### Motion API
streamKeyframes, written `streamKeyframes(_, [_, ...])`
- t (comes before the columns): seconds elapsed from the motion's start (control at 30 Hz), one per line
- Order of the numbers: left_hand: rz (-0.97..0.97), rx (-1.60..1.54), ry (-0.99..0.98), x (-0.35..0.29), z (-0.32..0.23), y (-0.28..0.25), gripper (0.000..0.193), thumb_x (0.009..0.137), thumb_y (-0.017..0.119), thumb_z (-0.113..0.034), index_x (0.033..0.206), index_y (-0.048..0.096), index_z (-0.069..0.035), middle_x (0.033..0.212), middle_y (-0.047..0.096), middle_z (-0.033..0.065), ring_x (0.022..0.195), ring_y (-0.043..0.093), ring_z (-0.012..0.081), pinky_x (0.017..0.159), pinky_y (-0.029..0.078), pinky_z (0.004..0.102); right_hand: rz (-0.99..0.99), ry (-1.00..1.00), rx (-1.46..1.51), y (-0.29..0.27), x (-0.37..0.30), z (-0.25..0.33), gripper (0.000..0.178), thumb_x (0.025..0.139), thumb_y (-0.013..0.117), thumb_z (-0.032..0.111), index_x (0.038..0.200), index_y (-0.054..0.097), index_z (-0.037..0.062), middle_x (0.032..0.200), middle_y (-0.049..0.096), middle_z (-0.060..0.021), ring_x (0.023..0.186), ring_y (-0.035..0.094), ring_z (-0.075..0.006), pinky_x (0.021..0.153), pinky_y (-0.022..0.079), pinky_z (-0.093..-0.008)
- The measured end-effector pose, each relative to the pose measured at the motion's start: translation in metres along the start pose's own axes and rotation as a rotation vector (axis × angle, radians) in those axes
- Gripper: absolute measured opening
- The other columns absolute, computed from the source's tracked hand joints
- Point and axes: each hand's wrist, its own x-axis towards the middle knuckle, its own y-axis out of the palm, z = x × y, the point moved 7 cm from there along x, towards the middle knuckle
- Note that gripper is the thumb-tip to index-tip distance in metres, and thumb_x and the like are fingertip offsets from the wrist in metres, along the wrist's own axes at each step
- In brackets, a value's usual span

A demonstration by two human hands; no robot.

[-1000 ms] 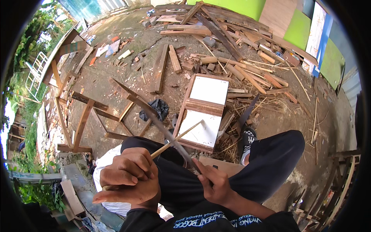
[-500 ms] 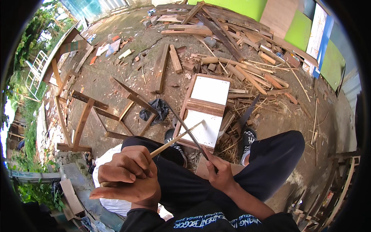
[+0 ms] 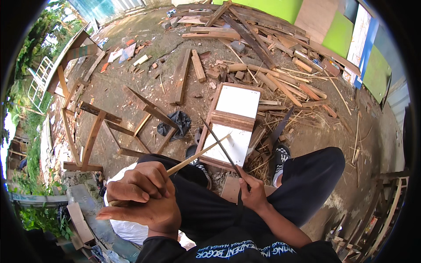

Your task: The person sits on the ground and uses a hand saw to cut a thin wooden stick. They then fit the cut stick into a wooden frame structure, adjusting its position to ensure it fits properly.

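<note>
Our left hand (image 3: 144, 197) has its fingers curled round the stick (image 3: 188, 161), above our lap (image 3: 206, 206), and our right hand (image 3: 253, 193) has its fingers closed on the blade (image 3: 227, 155) crossing it, so a slip along the stick could cut the left hand

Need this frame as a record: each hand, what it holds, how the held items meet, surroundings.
left_hand: left hand, closed around a thin wooden stick
right_hand: right hand, gripping a long dark blade
held_items: cross in view; contact unclear
ahead: white-panelled wooden piece, lying on the ground
left_side: black plastic bag; wooden frame
far_side: scattered planks and poles, green panels
</note>
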Motion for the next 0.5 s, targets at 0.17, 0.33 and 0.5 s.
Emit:
streamKeyframes(0.17, [0.004, 0.048, 0.031, 0.002, 0.004, 0.001, 0.065, 0.107, 0.028, -0.065, 0.07, 0.038, -0.013, 0.047, 0.03, 0.0007, 0.03, 0.023, 0.0087, 0.031, 0.019, 0.0226, 0.056, -0.064, 0.038, 0.005, 0.006, 0.034, 0.045, 0.101, 0.057, 0.007, 0.145, 0.056, 0.0013, 0.087, 0.069, -0.0222, 0.074, 0.068, -0.0349, 0.072, 0.054, -0.0391])
streamKeyframes(0.33, [-0.004, 0.032, 0.019, 0.006, 0.006, -0.005, 0.064, 0.107, 0.027, -0.065, 0.072, 0.039, -0.013, 0.048, 0.03, 0.0002, 0.03, 0.022, 0.0084, 0.03, 0.02, 0.0229, 0.04, 0.011, 0.035, 0.008, -0.002, 0.006, 0.043, 0.101, 0.057, 0.007, 0.144, 0.057, 0.0006, 0.086, 0.068, -0.0224, 0.071, 0.066, -0.031, 0.069, 0.052, -0.0381])
streamKeyframes(0.5, [-0.027, 0.042, 0.019, 0.01, 0.009, -0.009, 0.064, 0.107, 0.027, -0.066, 0.074, 0.039, -0.013, 0.048, 0.03, 0.0, 0.03, 0.022, 0.0083, 0.03, 0.021, 0.0229, 0.081, 0.263, -0.033, -0.002, 0.004, -0.034, 0.04, 0.102, 0.056, 0.009, 0.142, 0.059, 0.0002, 0.089, 0.069, -0.0256, 0.075, 0.07, -0.0321, 0.07, 0.052, -0.0384])
